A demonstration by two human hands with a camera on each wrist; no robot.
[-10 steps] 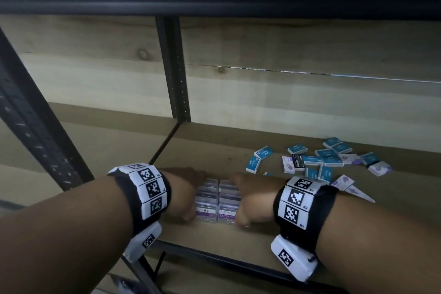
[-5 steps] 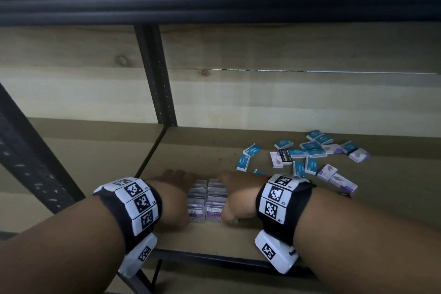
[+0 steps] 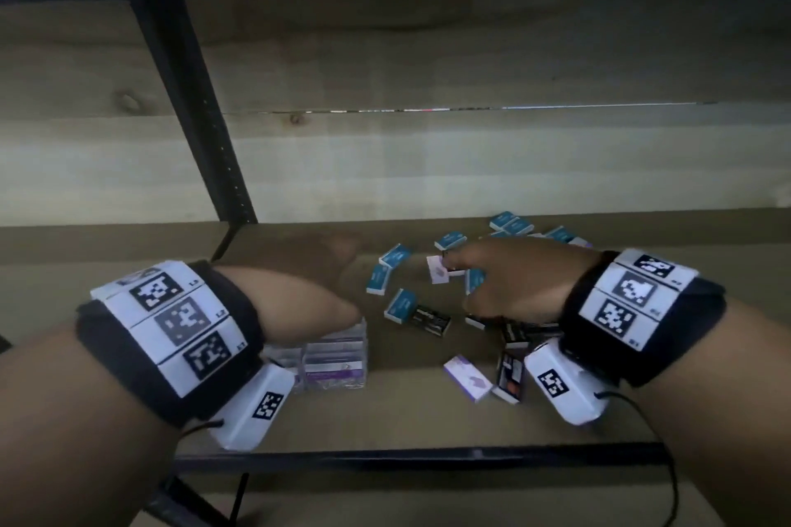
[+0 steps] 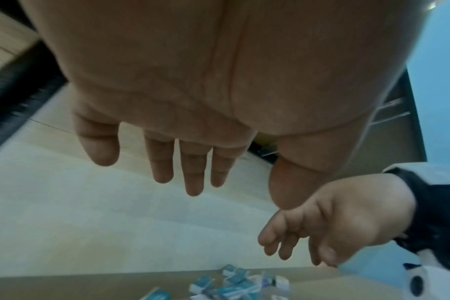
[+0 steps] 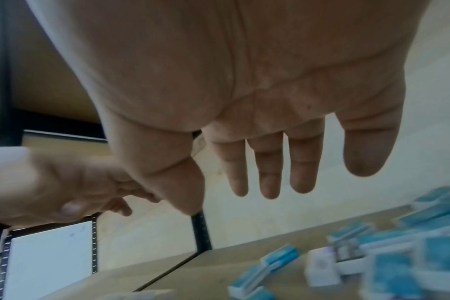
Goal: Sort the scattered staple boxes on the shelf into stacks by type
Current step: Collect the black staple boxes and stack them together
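The left hand (image 3: 299, 308) sits at the lower left of the head view, fingers straight and spread in its wrist view, holding nothing, right over the stacked purple-and-white boxes (image 3: 336, 359); whether it touches their top cannot be told. The right hand (image 3: 518, 282) reaches toward the middle right of the frame, fingers likewise extended and apart, empty, hovering above the scattered staple boxes (image 3: 396, 304); its fingertips (image 3: 449, 259) lie close to a white-and-purple box (image 3: 437, 270), contact unclear. Blue-topped boxes fan out from the centre to the upper right of the pile, some flat, some tilted on each other. A black box (image 3: 430, 319) lies just below the blue ones at centre, and further dark boxes sit partly hidden under the right wrist. Another white-and-purple box (image 3: 468, 379) lies alone toward the lower middle, beside a dark box with a red mark (image 3: 511, 374). All rest on the brown shelf (image 3: 406, 415), edged in front by a black metal rail. A black perforated upright (image 3: 201, 116) rises at the upper left against pale wooden boards. Both wrists wear black bands with white coded tags
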